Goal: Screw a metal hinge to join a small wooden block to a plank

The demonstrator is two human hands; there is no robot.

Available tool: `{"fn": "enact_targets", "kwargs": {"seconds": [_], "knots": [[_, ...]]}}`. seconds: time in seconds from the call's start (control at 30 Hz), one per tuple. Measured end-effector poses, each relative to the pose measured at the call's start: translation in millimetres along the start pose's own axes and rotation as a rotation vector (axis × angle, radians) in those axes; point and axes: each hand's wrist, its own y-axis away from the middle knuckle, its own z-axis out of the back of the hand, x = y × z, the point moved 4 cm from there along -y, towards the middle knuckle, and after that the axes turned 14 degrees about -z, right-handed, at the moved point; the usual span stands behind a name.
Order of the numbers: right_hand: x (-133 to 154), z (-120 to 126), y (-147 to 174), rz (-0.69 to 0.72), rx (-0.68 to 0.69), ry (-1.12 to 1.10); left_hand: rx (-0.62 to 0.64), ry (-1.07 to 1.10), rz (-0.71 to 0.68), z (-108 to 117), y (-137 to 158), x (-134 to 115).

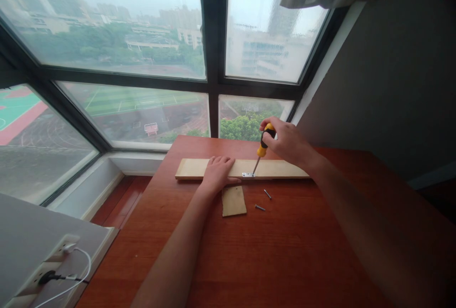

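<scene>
Reddish wooden surface (285, 251) under windows: left hand (217, 172) flat on plank (278, 168); right hand (287, 141) closed around screwdriver (261, 149), tip at bracket (248, 174). Two screws (263, 201) lie unused, centre frame.

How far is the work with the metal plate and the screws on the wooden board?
Done: the small metal plate lies in place on the wooden board. In hand: the right hand holds the screwdriver with its tip on the plate, while the left hand presses on the board. Left: two screws lie loose on the table.
</scene>
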Motion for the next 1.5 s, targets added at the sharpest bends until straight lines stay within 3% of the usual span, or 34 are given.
{"fn": "enact_targets", "kwargs": {"seconds": [0.27, 0.47, 0.63, 0.83, 1.07, 1.27, 1.5], "knots": [[0, 3, 3, -0.116, -0.123, 0.289, -0.010, -0.004, -0.015, 0, 0, 1], [4, 4, 2, 0.041, -0.009, 0.063, -0.004, -0.008, -0.005, -1, 0, 0], [2, 7, 4, -0.126, -0.116, 0.307, -0.012, -0.020, -0.009, -1, 0, 0], [6, 4, 5, 0.060, 0.017, 0.055, -0.008, -0.015, -0.009, 1, 0, -1], [2, 4, 6, -0.045, -0.094, 0.242, -0.011, -0.020, -0.010, 1, 0, -1], [6, 2, 6, 0.131, 0.071, -0.009, -0.022, -0.026, -0.015, 0, 0, 0], [8, 8, 12, 0.029, -0.061, 0.267, -0.017, -0.004, -0.010, 0, 0, -1]]}}
